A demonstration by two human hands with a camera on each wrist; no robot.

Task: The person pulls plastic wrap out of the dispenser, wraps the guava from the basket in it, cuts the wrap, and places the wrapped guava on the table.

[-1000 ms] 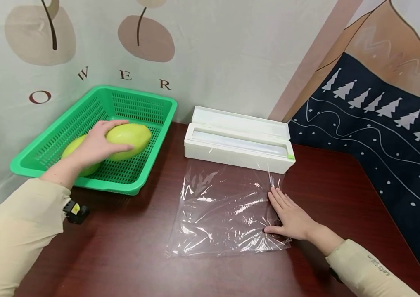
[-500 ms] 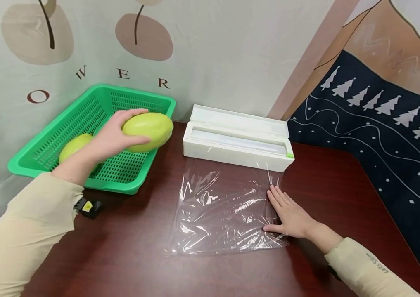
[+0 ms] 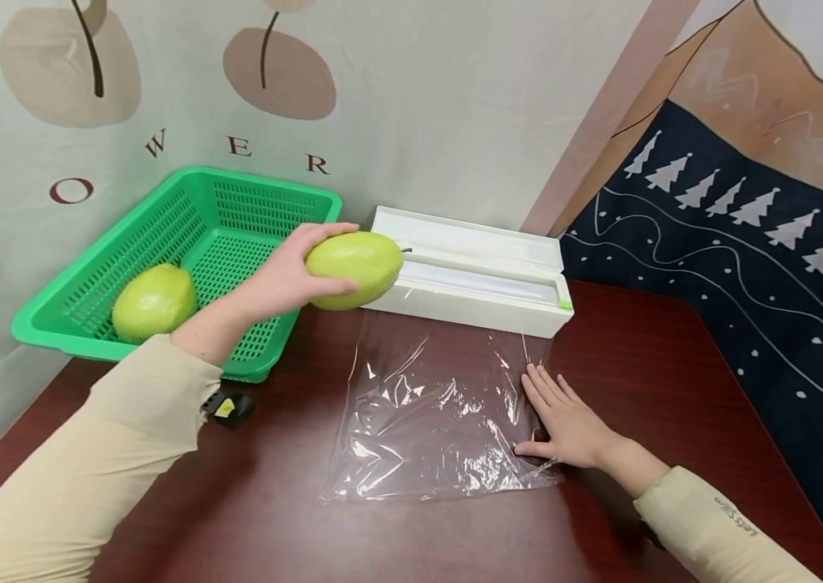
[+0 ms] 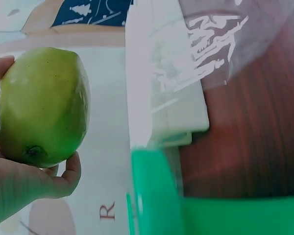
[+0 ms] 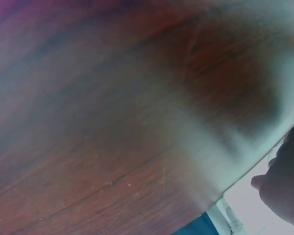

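My left hand (image 3: 287,275) grips a yellow-green, pear-like fruit (image 3: 356,267) with a short dark stem, held in the air in front of the left end of the white cling film box (image 3: 469,312). The left wrist view shows the same fruit (image 4: 44,107) between thumb and fingers. A clear sheet of cling film (image 3: 440,413) runs from the box over the table toward me. Flat on its right edge rests my right hand (image 3: 571,421), fingers straight. A second similar fruit (image 3: 156,304) lies in the green basket (image 3: 269,368).
The brown table (image 3: 258,502) meets a printed cloth (image 3: 447,105) at the back. The box's lid (image 3: 469,239) stands open against that cloth, and a small green piece (image 3: 565,305) sits at its right end. A dark cloth with printed trees (image 3: 739,267) hangs on the right.
My left hand has lifted the fruit out of the green basket and carried it right to the cling film box. The right hand has stayed on the film.
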